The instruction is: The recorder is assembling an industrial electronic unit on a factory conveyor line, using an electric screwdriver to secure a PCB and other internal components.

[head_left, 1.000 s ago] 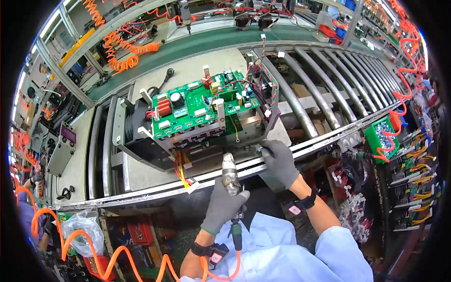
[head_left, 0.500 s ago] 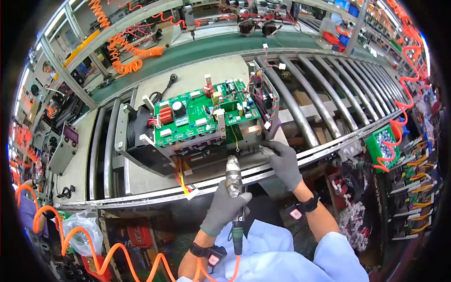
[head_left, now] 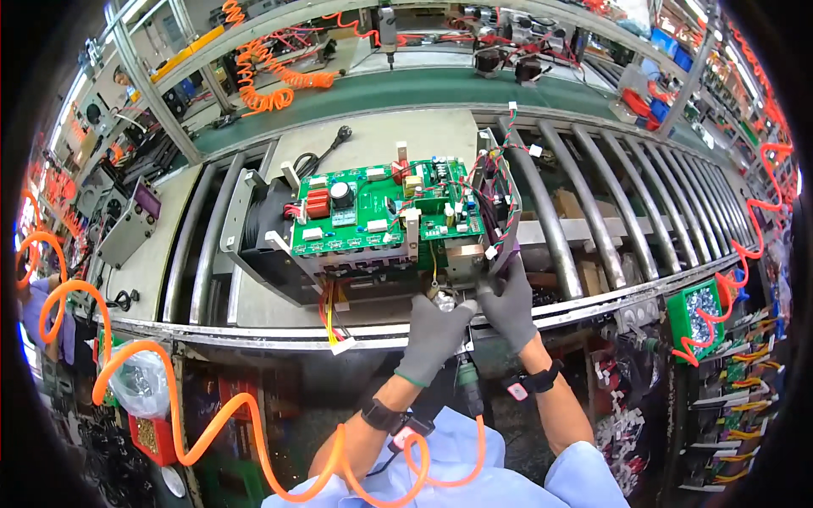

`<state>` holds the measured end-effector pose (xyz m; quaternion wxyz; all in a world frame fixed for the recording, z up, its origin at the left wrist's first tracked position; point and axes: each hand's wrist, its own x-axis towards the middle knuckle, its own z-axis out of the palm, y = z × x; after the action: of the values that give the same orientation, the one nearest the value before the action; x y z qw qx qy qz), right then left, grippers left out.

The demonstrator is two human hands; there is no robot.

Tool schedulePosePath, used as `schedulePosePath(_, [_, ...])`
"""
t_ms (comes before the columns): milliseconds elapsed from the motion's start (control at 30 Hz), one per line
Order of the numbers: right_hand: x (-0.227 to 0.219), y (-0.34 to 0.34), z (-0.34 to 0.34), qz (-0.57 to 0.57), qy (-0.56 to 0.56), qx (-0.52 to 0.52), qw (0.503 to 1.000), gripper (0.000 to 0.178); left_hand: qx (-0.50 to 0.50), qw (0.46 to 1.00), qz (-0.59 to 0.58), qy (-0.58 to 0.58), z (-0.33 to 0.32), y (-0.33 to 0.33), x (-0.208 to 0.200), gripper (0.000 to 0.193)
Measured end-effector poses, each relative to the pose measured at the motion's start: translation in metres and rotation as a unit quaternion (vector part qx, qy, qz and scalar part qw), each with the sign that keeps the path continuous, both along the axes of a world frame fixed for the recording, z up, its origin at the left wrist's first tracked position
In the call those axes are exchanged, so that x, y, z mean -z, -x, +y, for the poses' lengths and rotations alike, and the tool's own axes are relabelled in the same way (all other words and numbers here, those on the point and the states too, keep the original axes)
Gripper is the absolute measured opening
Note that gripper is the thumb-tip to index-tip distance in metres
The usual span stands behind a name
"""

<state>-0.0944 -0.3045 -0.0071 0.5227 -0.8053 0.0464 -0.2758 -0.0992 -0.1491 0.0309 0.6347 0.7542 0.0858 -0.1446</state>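
Observation:
My left hand, in a grey glove, is wrapped round an air screwdriver with a silver front and a dark green hose end. The tool's front lies at the near side of an open electrical unit, by its right end. My right hand, also gloved, has its fingers closed together beside the tool's front, against the unit's near right corner. What those fingers hold is hidden. A green circuit board tops the unit. Yellow and red wires hang from its near side.
The unit rests on a pale board over a roller conveyor. An orange coiled hose crosses the lower left. A green bin of small metal parts stands at the right. A red bin and a plastic bag are lower left.
The screwdriver has moved up and right against the unit, with my left hand farther forward on it. My right hand has come closer to the tool's front. The whole view has shifted slightly.

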Motion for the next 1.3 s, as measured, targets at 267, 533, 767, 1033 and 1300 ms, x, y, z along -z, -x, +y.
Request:
schedulePosePath(267, [-0.006,0.000,0.006,0.016,-0.028,-0.022,0.999,0.031,0.035,0.998,0.027,-0.041,0.000,-0.022,-0.014,0.033])
schedulePosePath(533, [-0.009,0.005,0.003,0.027,-0.006,-0.033,0.999,0.033,0.055,0.996,0.068,0.024,-0.003,-0.029,-0.017,0.038])
schedulePosePath(767, [-0.002,-0.001,0.005,0.001,-0.038,-0.045,0.998,0.035,0.151,0.980,0.080,-0.105,0.012,-0.040,-0.041,0.047])
schedulePosePath(1033, [0.001,0.002,0.003,0.020,-0.025,-0.033,0.999,0.040,0.149,0.984,0.096,-0.022,0.023,-0.049,-0.008,0.047])
schedulePosePath(1300, [0.003,0.002,0.007,0.021,-0.028,-0.020,0.999,0.049,0.226,0.960,0.036,-0.161,0.025,-0.046,-0.040,0.049])
